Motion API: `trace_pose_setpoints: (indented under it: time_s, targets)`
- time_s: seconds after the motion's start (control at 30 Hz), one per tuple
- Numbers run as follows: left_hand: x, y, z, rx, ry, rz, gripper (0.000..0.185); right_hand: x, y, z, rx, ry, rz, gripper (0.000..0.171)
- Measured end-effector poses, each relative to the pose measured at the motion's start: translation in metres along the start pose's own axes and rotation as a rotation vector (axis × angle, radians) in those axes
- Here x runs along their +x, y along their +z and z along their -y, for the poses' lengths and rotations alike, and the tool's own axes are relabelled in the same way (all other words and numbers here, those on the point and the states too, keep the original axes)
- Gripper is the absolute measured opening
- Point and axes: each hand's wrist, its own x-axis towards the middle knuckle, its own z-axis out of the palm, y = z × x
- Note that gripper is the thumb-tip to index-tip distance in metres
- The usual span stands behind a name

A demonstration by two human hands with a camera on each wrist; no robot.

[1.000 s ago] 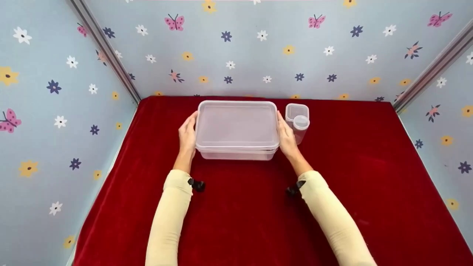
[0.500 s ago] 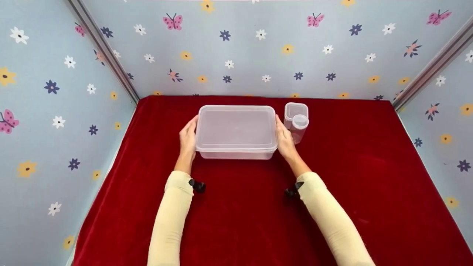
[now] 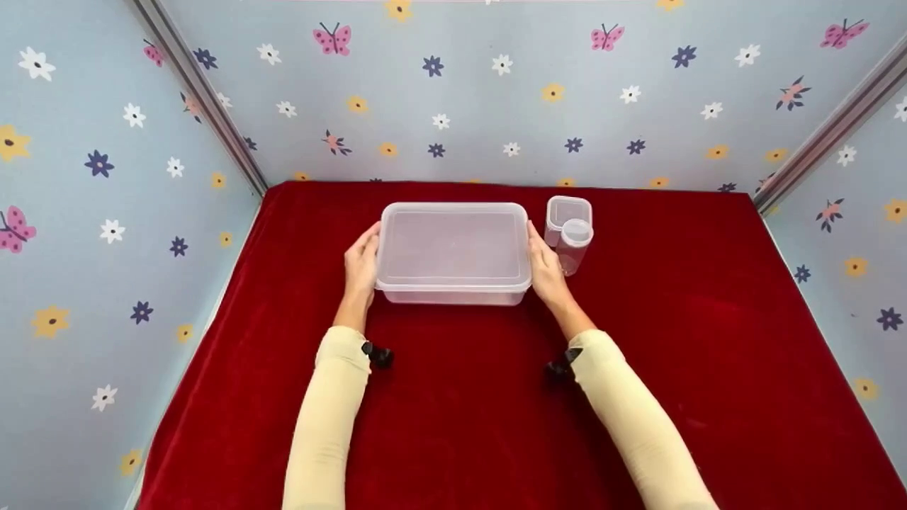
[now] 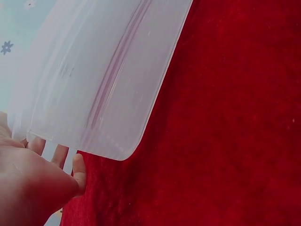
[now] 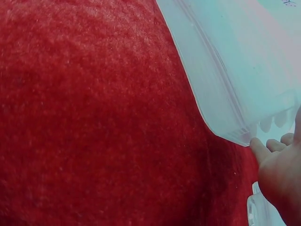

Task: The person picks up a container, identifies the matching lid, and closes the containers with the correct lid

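Observation:
A translucent plastic food container [image 3: 453, 297] with a flat rectangular lid [image 3: 453, 244] stands upright near the back of the red cloth. The lid lies level over the container's rim. My left hand [image 3: 362, 262] is against the left side, fingers stretched along it; in the left wrist view these fingers [image 4: 59, 155] reach behind the container's corner. On the opposite side, my right hand [image 3: 547, 269] touches the wall with extended fingers. The right wrist view shows its fingertips [image 5: 256, 142] at the container's end wall. No fingers cross the top of the lid.
Just right of my right hand stand two small clear containers, a squarish one [image 3: 569, 209] behind and a round one [image 3: 575, 244] in front. Red velvet cloth [image 3: 453, 411] covers the table. Flower-patterned panels [image 3: 468, 92] rise at the back and both sides.
The lid has come down onto the container, and the gap seen beneath it earlier has closed. Both hands have lowered slightly with it. The two small containers stay put.

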Motion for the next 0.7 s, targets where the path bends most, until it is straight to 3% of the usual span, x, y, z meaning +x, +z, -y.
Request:
trace_pose_setpoints:
  time_s: [0.13, 0.27, 0.37, 0.4, 0.57, 0.63, 0.7]
  targets:
    - [0.001, 0.000, -0.001, 0.029, 0.005, -0.010, 0.044, -0.008, 0.002, 0.025, 0.001, 0.002, -0.009, 0.061]
    - [0.003, -0.001, -0.003, 0.083, 0.036, -0.031, 0.044, 0.002, -0.003, 0.007, -0.021, 0.054, -0.016, 0.059]
    - [0.004, -0.002, -0.005, 0.133, 0.072, -0.055, 0.042, 0.014, -0.007, -0.020, -0.043, 0.091, -0.009, 0.060]
    - [0.013, -0.006, 0.006, 0.122, 0.094, -0.049, 0.041, 0.016, -0.008, -0.023, -0.060, 0.111, -0.002, 0.061]
    - [0.015, -0.005, 0.003, 0.277, 0.116, -0.057, 0.039, 0.016, -0.008, -0.014, -0.117, 0.156, -0.020, 0.064]
    - [0.015, -0.003, -0.001, 0.382, 0.118, -0.074, 0.040, 0.015, -0.008, -0.007, -0.150, 0.148, -0.040, 0.063]
    - [0.032, -0.007, 0.015, 0.449, 0.128, -0.081, 0.040, 0.015, -0.007, -0.001, -0.198, 0.123, -0.058, 0.063]
